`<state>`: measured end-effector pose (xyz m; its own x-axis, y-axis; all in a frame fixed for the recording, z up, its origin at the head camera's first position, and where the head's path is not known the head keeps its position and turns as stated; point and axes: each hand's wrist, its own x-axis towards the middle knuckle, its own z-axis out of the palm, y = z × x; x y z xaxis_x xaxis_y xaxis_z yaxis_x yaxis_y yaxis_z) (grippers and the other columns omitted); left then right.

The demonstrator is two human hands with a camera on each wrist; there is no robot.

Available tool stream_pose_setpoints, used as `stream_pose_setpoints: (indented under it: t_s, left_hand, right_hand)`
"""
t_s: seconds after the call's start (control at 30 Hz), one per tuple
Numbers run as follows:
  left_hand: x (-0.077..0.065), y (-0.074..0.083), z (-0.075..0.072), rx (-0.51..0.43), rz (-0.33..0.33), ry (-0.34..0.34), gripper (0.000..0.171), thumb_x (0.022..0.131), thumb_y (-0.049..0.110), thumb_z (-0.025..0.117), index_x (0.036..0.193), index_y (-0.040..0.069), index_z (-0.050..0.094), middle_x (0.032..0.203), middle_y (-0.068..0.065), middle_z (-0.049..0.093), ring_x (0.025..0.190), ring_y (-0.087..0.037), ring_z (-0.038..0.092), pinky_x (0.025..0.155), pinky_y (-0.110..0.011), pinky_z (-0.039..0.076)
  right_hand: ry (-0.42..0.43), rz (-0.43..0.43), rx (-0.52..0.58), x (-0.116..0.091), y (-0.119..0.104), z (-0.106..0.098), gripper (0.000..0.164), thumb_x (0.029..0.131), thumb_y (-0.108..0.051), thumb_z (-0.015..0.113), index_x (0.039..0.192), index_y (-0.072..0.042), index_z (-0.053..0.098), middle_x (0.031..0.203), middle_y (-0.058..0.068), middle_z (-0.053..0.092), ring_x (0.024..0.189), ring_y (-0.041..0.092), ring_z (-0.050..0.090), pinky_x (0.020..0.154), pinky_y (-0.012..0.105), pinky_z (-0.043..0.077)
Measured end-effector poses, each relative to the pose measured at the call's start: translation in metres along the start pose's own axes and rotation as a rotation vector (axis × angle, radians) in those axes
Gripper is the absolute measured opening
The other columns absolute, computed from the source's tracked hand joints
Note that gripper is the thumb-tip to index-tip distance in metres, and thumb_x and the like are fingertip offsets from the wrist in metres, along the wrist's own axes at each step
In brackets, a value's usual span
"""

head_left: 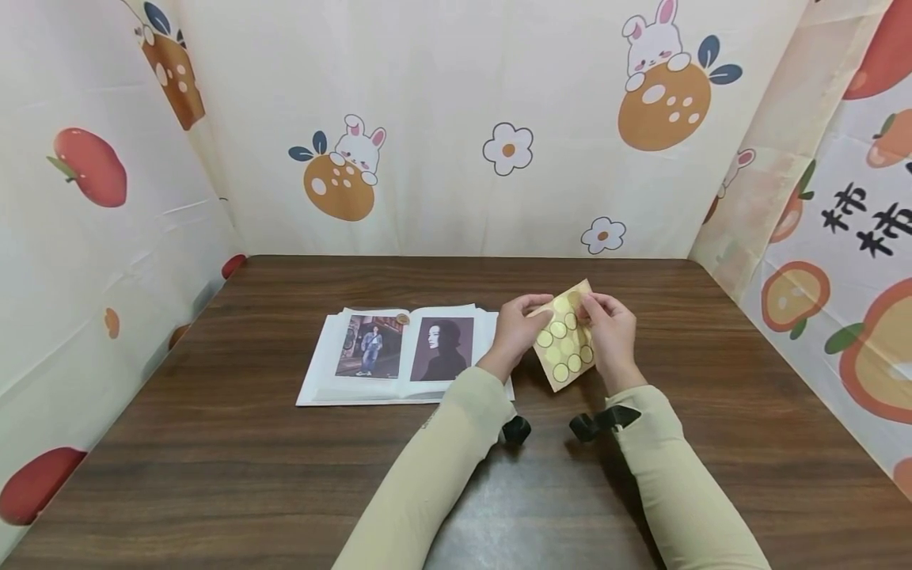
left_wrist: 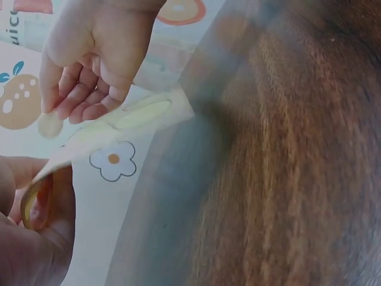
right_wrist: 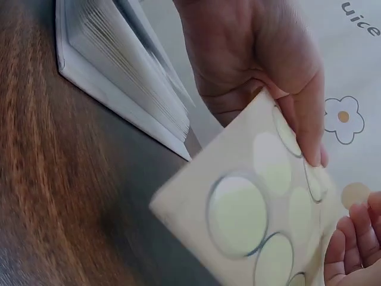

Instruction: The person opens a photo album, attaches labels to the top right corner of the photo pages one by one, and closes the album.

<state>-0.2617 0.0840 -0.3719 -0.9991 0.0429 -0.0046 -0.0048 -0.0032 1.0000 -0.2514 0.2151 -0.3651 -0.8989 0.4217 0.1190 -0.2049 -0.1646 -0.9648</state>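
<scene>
My left hand (head_left: 514,328) grips the left edge of a sheet of round gold stickers (head_left: 561,370), thumb on its face. The sheet is tilted above the table and bends near the thumb in the left wrist view. My right hand (head_left: 611,336) is close to the sheet's upper right side. Between its thumb and finger it pinches one round sticker (left_wrist: 50,125), apart from the sheet. That sticker (right_wrist: 356,195) also shows by the fingertips in the right wrist view. To the left lies an open photo album (head_left: 404,389), partly behind my left hand.
The album shows two photos, a standing person (head_left: 370,348) and a dark portrait (head_left: 443,350). A small round gold sticker (head_left: 403,319) is at the left photo's top right corner. The brown wooden table (head_left: 214,467) meets printed cloth walls (head_left: 442,206) at the back and sides.
</scene>
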Motion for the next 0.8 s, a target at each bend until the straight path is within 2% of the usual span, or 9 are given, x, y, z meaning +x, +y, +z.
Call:
stream_pose_setpoints:
  t_s: [0.1,0.17,0.27,0.4,0.53,0.7,0.8]
  left_hand:
    - [-0.001,-0.001,0.0,0.022,-0.005,0.01,0.019,0.084,0.006,0.066,0.102,0.013,0.071,0.09,0.004,0.066,0.078,-0.007,0.059,0.069,-0.022,0.049]
    - [-0.001,-0.002,0.0,0.048,-0.017,0.014,0.019,0.085,0.007,0.065,0.102,0.012,0.071,0.09,0.004,0.066,0.078,-0.007,0.058,0.07,-0.022,0.049]
    - [-0.003,-0.004,-0.001,0.103,-0.032,0.018,0.019,0.088,0.011,0.061,0.104,0.011,0.072,0.095,0.002,0.066,0.084,-0.007,0.057,0.072,-0.022,0.048]
    - [-0.005,-0.005,-0.002,0.163,-0.037,-0.011,0.024,0.092,0.014,0.054,0.108,0.007,0.07,0.107,-0.001,0.065,0.094,-0.009,0.056,0.077,-0.024,0.047]
    - [-0.007,-0.005,-0.002,0.226,-0.04,-0.063,0.027,0.092,0.015,0.051,0.11,0.006,0.07,0.111,-0.002,0.064,0.101,-0.011,0.055,0.083,-0.025,0.045]
    - [-0.01,-0.002,-0.003,0.344,-0.035,-0.107,0.028,0.091,0.015,0.051,0.111,0.008,0.069,0.113,-0.001,0.064,0.105,-0.011,0.052,0.087,-0.026,0.042]
    - [-0.012,0.0,-0.004,0.408,-0.014,-0.129,0.031,0.09,0.015,0.05,0.115,0.01,0.067,0.117,0.0,0.063,0.111,-0.011,0.051,0.091,-0.028,0.041]
  right_hand:
    - [-0.001,-0.031,-0.006,0.0,0.001,-0.002,0.012,0.087,-0.005,0.063,0.076,-0.009,0.066,0.066,-0.001,0.062,0.065,0.009,0.058,0.066,0.02,0.049]
    - [-0.018,-0.04,0.032,0.003,0.005,-0.006,0.01,0.085,-0.005,0.067,0.075,-0.008,0.068,0.067,0.0,0.063,0.066,0.01,0.059,0.067,0.021,0.049]
    - [-0.02,-0.041,0.002,0.002,0.006,-0.008,0.004,0.081,-0.007,0.071,0.078,-0.005,0.071,0.07,-0.001,0.066,0.067,0.01,0.061,0.069,0.022,0.05]
    - [0.011,0.004,-0.04,-0.003,0.001,-0.006,0.006,0.078,-0.003,0.073,0.084,-0.002,0.073,0.072,-0.002,0.067,0.068,0.008,0.063,0.068,0.021,0.051]
    - [0.029,0.08,0.036,-0.003,-0.003,-0.004,0.01,0.078,0.005,0.071,0.086,-0.001,0.071,0.071,0.0,0.066,0.066,0.008,0.064,0.067,0.02,0.052]
    - [0.033,0.169,0.088,-0.001,-0.006,-0.004,0.01,0.078,0.005,0.07,0.08,-0.005,0.071,0.072,0.001,0.066,0.069,0.009,0.064,0.073,0.023,0.052]
    - [0.017,0.189,0.144,0.0,-0.006,-0.005,0.013,0.08,0.005,0.068,0.073,-0.005,0.07,0.071,0.001,0.067,0.067,0.011,0.064,0.073,0.025,0.052]
